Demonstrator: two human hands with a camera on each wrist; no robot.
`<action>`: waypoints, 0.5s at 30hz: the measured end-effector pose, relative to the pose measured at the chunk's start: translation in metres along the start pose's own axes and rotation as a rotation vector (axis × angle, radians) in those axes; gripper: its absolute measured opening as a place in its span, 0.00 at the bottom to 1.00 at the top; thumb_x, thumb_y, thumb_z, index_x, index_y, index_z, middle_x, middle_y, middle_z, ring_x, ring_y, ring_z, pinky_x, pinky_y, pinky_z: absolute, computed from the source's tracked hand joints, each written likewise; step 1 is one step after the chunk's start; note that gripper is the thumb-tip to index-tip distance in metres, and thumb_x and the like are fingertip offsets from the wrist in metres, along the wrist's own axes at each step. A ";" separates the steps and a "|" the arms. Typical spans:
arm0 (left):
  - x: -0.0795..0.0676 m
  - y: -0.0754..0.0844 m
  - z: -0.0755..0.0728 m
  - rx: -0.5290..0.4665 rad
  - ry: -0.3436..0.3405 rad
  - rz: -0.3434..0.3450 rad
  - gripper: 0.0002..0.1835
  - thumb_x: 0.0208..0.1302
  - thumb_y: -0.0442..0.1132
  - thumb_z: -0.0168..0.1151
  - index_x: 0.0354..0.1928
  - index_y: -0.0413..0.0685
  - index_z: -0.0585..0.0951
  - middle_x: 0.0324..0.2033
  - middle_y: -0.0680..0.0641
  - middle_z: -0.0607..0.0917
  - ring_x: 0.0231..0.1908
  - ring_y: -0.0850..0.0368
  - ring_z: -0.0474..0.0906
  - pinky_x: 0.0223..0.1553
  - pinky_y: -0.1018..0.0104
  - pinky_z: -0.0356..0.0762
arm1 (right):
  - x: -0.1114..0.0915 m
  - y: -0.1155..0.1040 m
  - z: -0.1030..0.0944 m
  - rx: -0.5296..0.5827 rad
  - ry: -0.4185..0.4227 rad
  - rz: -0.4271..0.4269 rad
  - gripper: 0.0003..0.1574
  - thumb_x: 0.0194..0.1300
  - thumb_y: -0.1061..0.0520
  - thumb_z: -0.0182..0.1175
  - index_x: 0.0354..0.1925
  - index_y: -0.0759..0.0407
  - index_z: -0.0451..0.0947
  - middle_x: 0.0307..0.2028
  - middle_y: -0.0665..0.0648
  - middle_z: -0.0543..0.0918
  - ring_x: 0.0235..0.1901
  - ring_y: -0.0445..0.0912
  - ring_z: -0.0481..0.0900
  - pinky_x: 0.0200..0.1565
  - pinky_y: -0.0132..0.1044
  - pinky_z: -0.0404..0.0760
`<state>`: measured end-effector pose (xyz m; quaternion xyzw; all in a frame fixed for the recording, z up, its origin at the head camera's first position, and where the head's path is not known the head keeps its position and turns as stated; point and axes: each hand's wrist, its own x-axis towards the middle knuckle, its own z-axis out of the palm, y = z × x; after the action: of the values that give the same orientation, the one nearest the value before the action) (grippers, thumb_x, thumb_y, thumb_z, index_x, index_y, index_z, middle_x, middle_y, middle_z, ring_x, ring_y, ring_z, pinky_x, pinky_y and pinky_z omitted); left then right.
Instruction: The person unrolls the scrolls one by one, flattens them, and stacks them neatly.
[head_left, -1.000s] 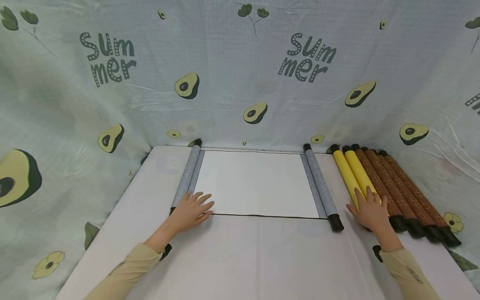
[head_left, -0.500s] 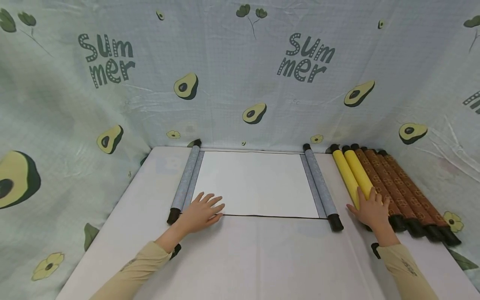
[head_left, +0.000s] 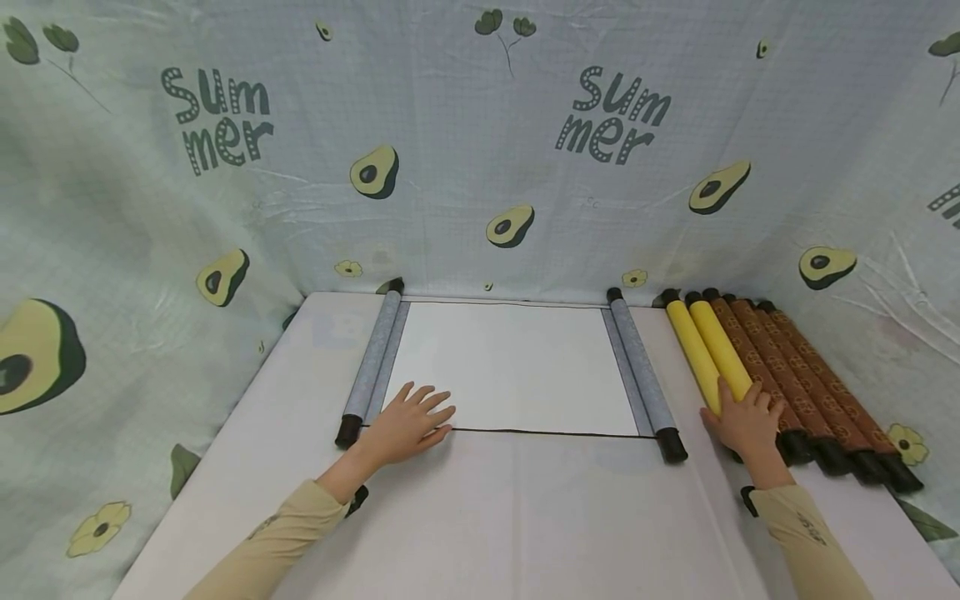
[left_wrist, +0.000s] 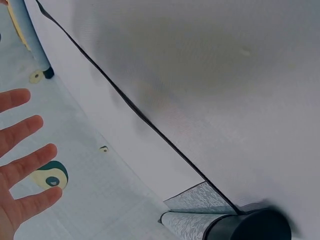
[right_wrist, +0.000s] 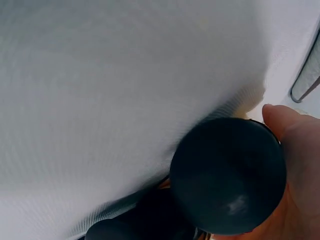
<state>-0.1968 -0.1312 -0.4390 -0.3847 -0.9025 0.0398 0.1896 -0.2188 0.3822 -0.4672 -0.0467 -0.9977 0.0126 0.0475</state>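
On the table lies an unrolled scroll with a blank white sheet (head_left: 517, 367), a grey patterned roller (head_left: 372, 358) at its left and another grey roller (head_left: 641, 367) at its right. My left hand (head_left: 408, 425) is over the sheet's front left corner, its fingers spread and holding nothing. In the left wrist view those fingers (left_wrist: 32, 165) stand apart from the scroll's black edge. My right hand (head_left: 746, 423) rests on the near part of two yellow rolled scrolls (head_left: 690, 342), fingers spread across them. In the right wrist view, its thumb (right_wrist: 290, 122) lies beside a black end cap (right_wrist: 230, 175).
Several brown patterned rolled scrolls (head_left: 795, 375) lie side by side to the right of the yellow ones, along the right table edge. A cloth (head_left: 450, 108) printed with avocados hangs behind and at the sides of the white table (head_left: 510, 525).
My left hand has moved right, off the left roller, whose black near end now shows. The right hand has shifted slightly nearer on the yellow scrolls. The unrolled scroll has not visibly moved.
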 end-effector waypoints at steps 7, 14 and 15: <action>0.001 0.000 0.000 0.000 -0.008 -0.009 0.16 0.63 0.50 0.50 0.49 0.55 0.78 0.51 0.48 0.78 0.52 0.48 0.72 0.53 0.46 0.67 | 0.000 0.001 0.003 0.003 0.009 -0.002 0.38 0.61 0.49 0.50 0.61 0.68 0.50 0.51 0.92 0.51 0.51 0.82 0.51 0.52 0.71 0.46; 0.000 0.000 0.000 -0.011 -0.023 -0.022 0.17 0.63 0.50 0.50 0.48 0.54 0.78 0.51 0.48 0.78 0.52 0.47 0.72 0.53 0.44 0.65 | 0.000 -0.002 0.005 -0.024 0.068 -0.024 0.36 0.59 0.51 0.52 0.58 0.69 0.53 0.48 0.89 0.56 0.46 0.83 0.55 0.50 0.71 0.51; 0.000 0.001 0.000 -0.011 -0.024 -0.022 0.17 0.63 0.50 0.50 0.48 0.54 0.79 0.51 0.48 0.78 0.52 0.47 0.72 0.53 0.44 0.65 | 0.001 -0.003 0.005 -0.022 0.079 -0.032 0.36 0.59 0.51 0.53 0.58 0.69 0.53 0.48 0.88 0.56 0.45 0.83 0.55 0.49 0.72 0.52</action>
<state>-0.1967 -0.1306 -0.4389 -0.3751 -0.9091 0.0375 0.1773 -0.2201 0.3796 -0.4719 -0.0316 -0.9958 -0.0011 0.0865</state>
